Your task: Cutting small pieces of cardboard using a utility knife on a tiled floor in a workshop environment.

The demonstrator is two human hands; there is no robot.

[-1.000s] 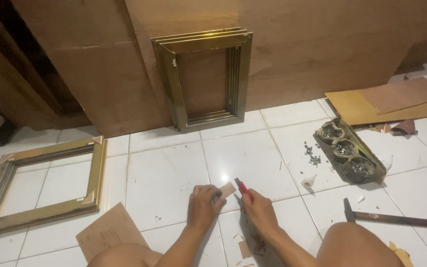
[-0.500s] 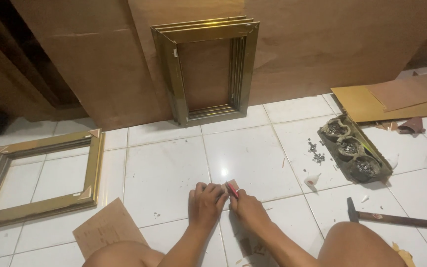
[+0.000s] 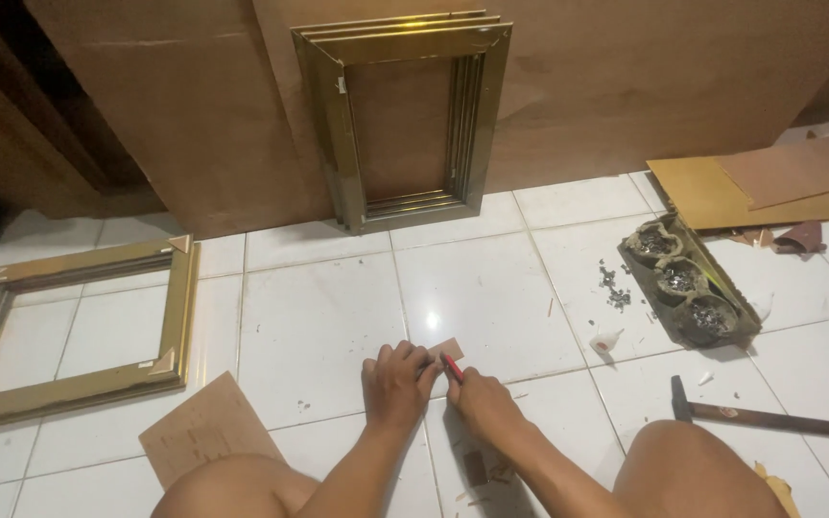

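Head view: a small brown hardboard piece [image 3: 445, 349] is pressed flat on the white tiled floor [image 3: 319, 326] by the left hand [image 3: 397, 384], fingers together on top. A red-handled cutter [image 3: 452, 367] is pinched by the right hand [image 3: 484, 403] just beside that piece. A slip could bring the tip against the left fingers. The tip and the cut line are hidden.

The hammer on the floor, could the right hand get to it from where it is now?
Probably yes. The hammer lies on bare tile beside the right knee, with nothing between it and the right hand. That hand holds a red tool, which it would likely need to put down.
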